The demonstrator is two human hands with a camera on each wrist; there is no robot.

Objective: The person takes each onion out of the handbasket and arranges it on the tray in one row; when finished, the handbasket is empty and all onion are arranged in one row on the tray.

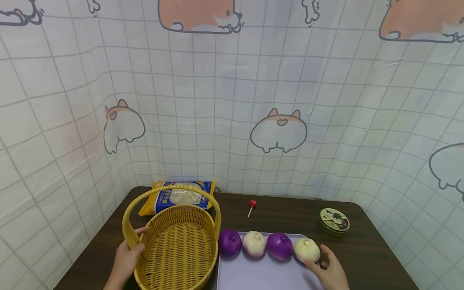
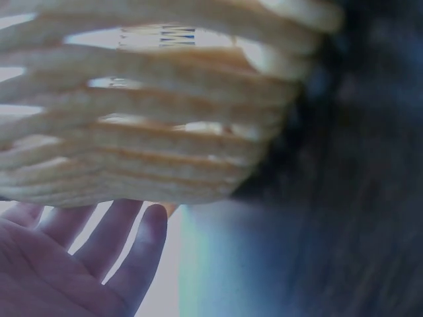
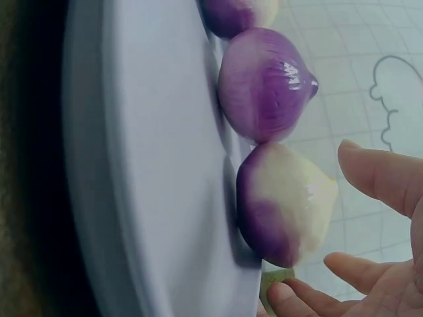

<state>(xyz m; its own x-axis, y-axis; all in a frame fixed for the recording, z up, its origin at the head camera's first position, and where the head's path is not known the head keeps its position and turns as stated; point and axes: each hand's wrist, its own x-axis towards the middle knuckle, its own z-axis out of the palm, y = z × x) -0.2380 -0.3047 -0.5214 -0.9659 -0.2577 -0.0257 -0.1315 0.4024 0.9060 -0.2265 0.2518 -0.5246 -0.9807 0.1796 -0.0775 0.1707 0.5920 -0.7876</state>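
Observation:
A yellow wicker basket (image 1: 177, 249) with a tall arched handle stands at the left. My left hand (image 1: 125, 255) grips its left side by the foot of the handle. In the left wrist view, that hand's fingers (image 2: 122, 241) reach up against the weave (image 2: 152, 142), which hides some fingertips. Purple and whitish onions line the far edge of a pale lilac tray (image 1: 264, 276). My right hand (image 1: 330, 270) is at the rightmost, whitish onion (image 1: 306, 250), thumb and fingers spread around it. The right wrist view shows gaps between them and this onion (image 3: 287, 205).
Behind the basket lies a blue and yellow food packet (image 1: 185, 195). A red lollipop (image 1: 252, 204) lies beyond the tray on the dark wooden table (image 1: 286, 213). At the right stands a round green tin (image 1: 334, 222). A checked curtain (image 1: 232, 100) hangs behind.

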